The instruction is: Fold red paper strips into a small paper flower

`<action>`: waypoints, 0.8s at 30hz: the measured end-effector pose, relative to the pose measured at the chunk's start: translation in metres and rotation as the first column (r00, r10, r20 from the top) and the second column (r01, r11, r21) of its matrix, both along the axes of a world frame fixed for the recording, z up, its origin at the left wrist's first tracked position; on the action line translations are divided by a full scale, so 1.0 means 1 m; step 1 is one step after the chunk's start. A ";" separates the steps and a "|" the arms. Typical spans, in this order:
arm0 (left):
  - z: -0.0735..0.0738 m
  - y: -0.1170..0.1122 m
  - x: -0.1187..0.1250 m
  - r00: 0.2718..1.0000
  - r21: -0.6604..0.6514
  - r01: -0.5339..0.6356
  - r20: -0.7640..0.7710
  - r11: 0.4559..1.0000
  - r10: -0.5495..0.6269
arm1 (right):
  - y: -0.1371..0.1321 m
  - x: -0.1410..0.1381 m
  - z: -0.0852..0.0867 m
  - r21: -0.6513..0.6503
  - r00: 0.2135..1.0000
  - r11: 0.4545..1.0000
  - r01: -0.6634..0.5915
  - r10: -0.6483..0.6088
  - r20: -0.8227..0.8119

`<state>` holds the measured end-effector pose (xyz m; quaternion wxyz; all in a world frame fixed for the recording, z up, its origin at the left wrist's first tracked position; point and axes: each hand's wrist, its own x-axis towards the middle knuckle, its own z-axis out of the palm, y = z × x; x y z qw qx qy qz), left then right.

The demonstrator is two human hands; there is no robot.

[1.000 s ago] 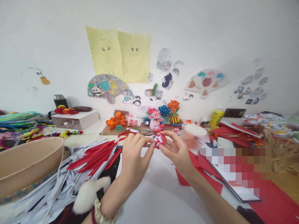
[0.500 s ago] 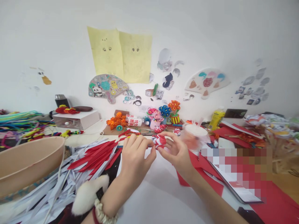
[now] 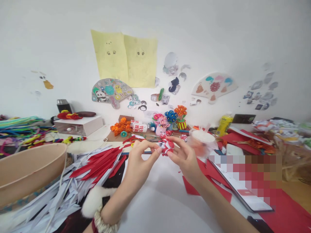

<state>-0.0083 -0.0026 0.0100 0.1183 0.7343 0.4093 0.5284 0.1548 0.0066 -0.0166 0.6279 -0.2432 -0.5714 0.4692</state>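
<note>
A small red and white folded-paper ball (image 3: 166,147) is held up between my two hands above a white sheet (image 3: 165,194). My left hand (image 3: 141,157) pinches its left side with thumb and index finger. On the other side, my right hand (image 3: 184,155) grips it between thumb and fingertips, and these fingers partly cover it. Behind it lie similar red and white paper pieces (image 3: 182,138). Red paper strips (image 3: 99,163) and white paper strips (image 3: 58,191) are heaped to the left of my left hand.
A beige basin (image 3: 31,163) stands at the left. Pipe-cleaner flowers in pots (image 3: 181,124) and a lidded cup (image 3: 202,140) stand at the back. To the right are a tablet (image 3: 255,202), partly pixelated, red paper (image 3: 286,207) and a yellow bottle (image 3: 224,124).
My left hand has turned, its thumb and index finger now stretched onto the paper ball's left side. The ball shows more of its white part. My right hand still holds it.
</note>
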 end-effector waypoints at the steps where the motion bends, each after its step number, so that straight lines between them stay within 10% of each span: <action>1: 0.000 0.000 0.000 1.000 -0.011 0.006 0.008 1.000 -0.006 | 0.000 0.000 0.000 0.002 1.000 1.000 0.001 -0.001 0.000; 17: 0.001 -0.009 0.003 0.993 0.167 -0.030 -0.111 0.986 0.049 | 0.001 -0.001 -0.002 0.008 0.999 1.000 -0.028 0.028 0.039; 24: 0.001 -0.008 0.002 0.972 0.219 -0.017 -0.224 0.975 0.067 | 0.004 0.002 -0.002 -0.182 0.986 0.971 -0.155 0.141 -0.086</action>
